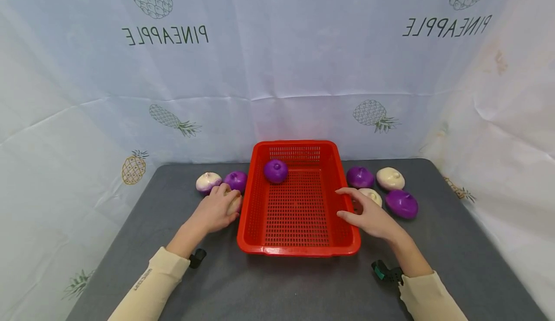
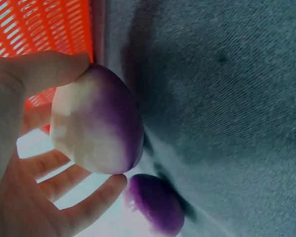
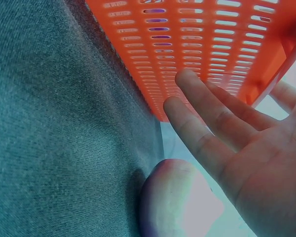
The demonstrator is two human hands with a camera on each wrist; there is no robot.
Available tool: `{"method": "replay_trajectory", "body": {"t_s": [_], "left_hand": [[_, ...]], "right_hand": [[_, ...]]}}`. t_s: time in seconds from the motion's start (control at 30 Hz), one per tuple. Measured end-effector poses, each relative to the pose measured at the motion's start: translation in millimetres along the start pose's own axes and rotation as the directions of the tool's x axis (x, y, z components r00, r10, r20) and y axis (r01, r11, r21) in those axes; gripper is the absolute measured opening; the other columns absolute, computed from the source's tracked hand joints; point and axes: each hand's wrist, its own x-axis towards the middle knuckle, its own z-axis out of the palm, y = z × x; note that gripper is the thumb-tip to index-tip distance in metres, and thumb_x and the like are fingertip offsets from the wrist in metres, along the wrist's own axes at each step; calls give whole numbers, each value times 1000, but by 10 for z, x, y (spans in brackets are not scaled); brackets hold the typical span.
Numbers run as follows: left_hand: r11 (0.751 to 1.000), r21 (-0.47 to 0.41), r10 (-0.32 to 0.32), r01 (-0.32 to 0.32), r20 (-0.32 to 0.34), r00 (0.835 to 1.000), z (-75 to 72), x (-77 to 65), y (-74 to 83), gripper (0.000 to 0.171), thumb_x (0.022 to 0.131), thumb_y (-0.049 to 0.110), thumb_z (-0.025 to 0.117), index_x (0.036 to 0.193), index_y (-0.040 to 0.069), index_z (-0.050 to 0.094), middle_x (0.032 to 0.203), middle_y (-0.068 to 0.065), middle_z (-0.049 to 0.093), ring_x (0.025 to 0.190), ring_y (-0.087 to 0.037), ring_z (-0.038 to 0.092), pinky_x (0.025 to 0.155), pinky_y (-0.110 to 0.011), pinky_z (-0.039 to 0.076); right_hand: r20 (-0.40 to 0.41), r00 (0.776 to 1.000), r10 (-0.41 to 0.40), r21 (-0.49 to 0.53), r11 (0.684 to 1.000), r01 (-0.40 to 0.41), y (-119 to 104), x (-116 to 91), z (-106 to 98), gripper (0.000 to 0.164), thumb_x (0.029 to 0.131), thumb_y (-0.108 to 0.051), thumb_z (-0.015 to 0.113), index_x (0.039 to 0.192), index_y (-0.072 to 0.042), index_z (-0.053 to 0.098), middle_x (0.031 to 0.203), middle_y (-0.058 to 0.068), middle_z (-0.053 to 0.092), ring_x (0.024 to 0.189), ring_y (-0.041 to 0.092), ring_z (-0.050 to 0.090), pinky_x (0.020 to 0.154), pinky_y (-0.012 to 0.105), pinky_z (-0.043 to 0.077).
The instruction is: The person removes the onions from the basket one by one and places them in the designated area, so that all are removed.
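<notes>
My left hand [image 1: 218, 207] holds a white-and-purple turnip [image 2: 96, 118] just outside the basket's left wall, its thumb on one side and its fingers around the other. In the left wrist view, a purple turnip [image 2: 155, 205] lies beyond the fingertips. The red plastic basket [image 1: 299, 250] has a slotted floor and walls, and one purple turnip [image 1: 275, 171] sits at its back left. My right hand [image 1: 368, 215] is at the basket's right side, fingers spread and nothing in its grasp. Its thumb and forefinger overlap the rim in the head view. Beside it lies a pale turnip [image 1: 371, 196].
Behind the left hand are a white-and-purple turnip [image 1: 208, 182] and a purple one. To the right of the basket lie two purple turnips [image 1: 402, 204] and another pale turnip [image 1: 390, 179]. A pineapple-print cloth [image 1: 295, 70] hangs behind the dark grey table [image 1: 295, 287].
</notes>
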Motion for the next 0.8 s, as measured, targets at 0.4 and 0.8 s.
{"method": "replay_trajectory", "body": {"t_s": [0.4, 0.8], "left_hand": [[999, 20, -35, 34, 52, 998, 43, 11, -10, 59, 84, 34, 80, 134, 9, 60, 122, -17, 53, 107, -36, 50, 87, -53, 55], [999, -34, -38, 40, 60, 997, -147, 28, -35, 46, 89, 29, 74, 128, 8, 63, 121, -18, 56, 111, -37, 54, 89, -57, 55]], "right_hand": [[-3, 1000, 7, 3, 1000, -7, -4, -6, -1, 60, 95, -21, 72, 145, -6, 43, 136, 26, 51, 111, 38, 62, 76, 40, 62], [5, 1000, 2, 16, 1000, -2, -7, 0, -1, 60, 95, -20, 71, 145, -4, 42, 136, 27, 50, 109, 38, 63, 76, 39, 63]]}}
